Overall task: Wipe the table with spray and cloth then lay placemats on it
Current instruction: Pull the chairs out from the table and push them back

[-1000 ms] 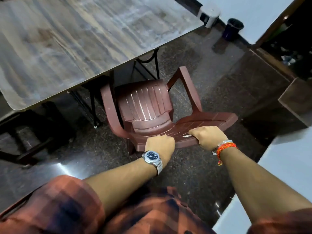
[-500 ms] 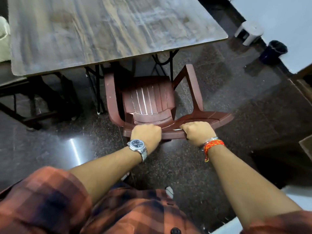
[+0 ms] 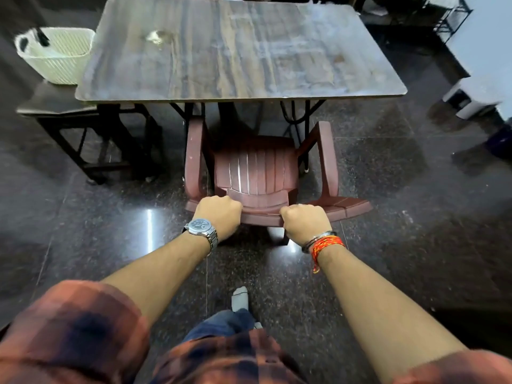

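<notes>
A wood-grain table stands ahead of me, its top bare apart from a pale smudge near the far left. A maroon plastic armchair faces the table's near edge, its front partly under it. My left hand, with a steel watch on the wrist, is closed over the top of the chair's backrest. My right hand, with a red thread band on the wrist, grips the same backrest rail a little to the right. No spray bottle, cloth or placemat shows.
A white woven basket sits on a dark bench at the table's left. A white stool and a dark bin stand at the right by a pale wall. The floor is dark polished stone. My socked foot is below the chair.
The chair has swung round from an angle to square with the table's near edge and slid closer to it. Both hands stayed closed on the backrest.
</notes>
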{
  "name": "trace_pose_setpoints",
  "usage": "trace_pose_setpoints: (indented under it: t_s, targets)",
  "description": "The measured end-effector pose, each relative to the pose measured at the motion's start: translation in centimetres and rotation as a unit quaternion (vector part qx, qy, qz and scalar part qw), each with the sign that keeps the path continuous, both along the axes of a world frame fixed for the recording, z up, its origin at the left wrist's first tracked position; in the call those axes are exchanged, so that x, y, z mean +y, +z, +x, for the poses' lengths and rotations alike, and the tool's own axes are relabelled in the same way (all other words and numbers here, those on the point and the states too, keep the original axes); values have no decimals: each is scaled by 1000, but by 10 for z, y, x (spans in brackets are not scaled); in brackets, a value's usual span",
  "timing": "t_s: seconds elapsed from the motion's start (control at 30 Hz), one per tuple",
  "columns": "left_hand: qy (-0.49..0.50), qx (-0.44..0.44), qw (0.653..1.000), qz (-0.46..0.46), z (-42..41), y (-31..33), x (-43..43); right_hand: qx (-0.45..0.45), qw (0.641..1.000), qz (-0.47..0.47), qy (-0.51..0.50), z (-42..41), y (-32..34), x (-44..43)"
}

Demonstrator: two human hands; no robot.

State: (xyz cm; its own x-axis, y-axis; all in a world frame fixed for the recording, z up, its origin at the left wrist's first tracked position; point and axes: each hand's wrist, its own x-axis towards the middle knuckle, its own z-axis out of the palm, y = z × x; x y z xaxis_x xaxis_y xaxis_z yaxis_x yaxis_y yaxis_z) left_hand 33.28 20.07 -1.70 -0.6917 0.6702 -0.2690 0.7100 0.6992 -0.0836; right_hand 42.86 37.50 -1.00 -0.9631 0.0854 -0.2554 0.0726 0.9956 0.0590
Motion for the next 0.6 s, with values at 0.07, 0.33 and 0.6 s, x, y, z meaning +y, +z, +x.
trace_pose_setpoints:
  t_s: [0.07, 0.33, 0.6]
  targets:
    - [0, 3, 1000, 0, 2, 1, 9, 3, 1000, 2, -1, -1, 0, 10]
    - [-16, 17, 1000, -3, 3, -1, 47, 9, 1000, 21, 10, -7, -1, 53]
    - [8, 12, 1000, 1, -2, 2, 70, 14, 999, 30, 41, -22, -1, 78]
